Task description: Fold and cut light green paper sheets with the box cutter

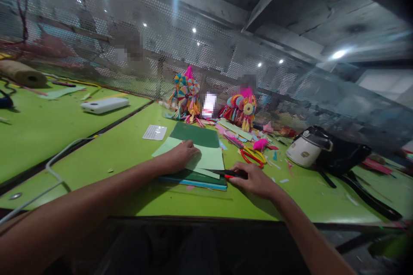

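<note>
My left hand (183, 156) is on a light green paper sheet (211, 157), its fingers curled and pressing it down. Below that sheet lies a stack of dark green paper (196, 135), with blue paper (193, 183) showing at its near edge. In my right hand (253, 179) are scissors (229, 175) with red and black handles. Their dark blades reach in at the sheet's right edge, where a narrow strip (208, 173) is parted from the rest. My fingers hide most of the handles.
Other scissors (253, 156) with red and yellow handles lie among paper scraps to the right. Colourful tasselled paper ornaments (185, 94) stand at the back. A white device (105, 105) is at left, a cable (53, 174) nearer, and a black bag (342, 152) at right.
</note>
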The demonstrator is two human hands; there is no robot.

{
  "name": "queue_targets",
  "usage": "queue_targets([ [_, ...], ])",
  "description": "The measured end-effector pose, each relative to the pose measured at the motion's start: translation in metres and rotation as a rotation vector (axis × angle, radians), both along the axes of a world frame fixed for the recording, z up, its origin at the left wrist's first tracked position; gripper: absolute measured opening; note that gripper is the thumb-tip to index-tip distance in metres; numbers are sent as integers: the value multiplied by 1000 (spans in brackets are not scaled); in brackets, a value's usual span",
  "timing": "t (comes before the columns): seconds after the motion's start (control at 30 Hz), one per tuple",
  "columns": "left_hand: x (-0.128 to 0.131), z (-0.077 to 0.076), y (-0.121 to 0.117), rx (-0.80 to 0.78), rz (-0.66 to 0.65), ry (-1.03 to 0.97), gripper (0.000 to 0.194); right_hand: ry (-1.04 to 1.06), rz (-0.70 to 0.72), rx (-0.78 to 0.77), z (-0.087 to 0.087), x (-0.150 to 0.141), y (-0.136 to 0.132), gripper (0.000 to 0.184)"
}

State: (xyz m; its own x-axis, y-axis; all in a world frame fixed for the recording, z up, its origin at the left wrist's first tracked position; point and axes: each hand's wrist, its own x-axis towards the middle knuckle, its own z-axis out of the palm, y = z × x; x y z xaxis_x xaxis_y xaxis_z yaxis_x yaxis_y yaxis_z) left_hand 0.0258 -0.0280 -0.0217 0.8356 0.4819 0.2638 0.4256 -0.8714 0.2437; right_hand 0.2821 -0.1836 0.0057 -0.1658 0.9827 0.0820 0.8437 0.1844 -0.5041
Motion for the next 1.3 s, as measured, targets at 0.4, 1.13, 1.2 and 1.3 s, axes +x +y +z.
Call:
queue_targets([
  [0.4, 3, -7, 7, 40, -8, -21, 33, -13, -17, -3, 1, -12, 4, 21],
  [1.13, 1, 5, -12, 102, 42, -12, 28, 107, 6, -44, 2, -10, 12, 18],
  [1.2, 1, 3, -11, 116, 42, -27, 28, 123, 12, -51, 1, -10, 13, 17],
  [1.3, 2, 1, -10, 139, 37, -36, 28, 130, 7, -28, 0, -11, 13, 17],
])
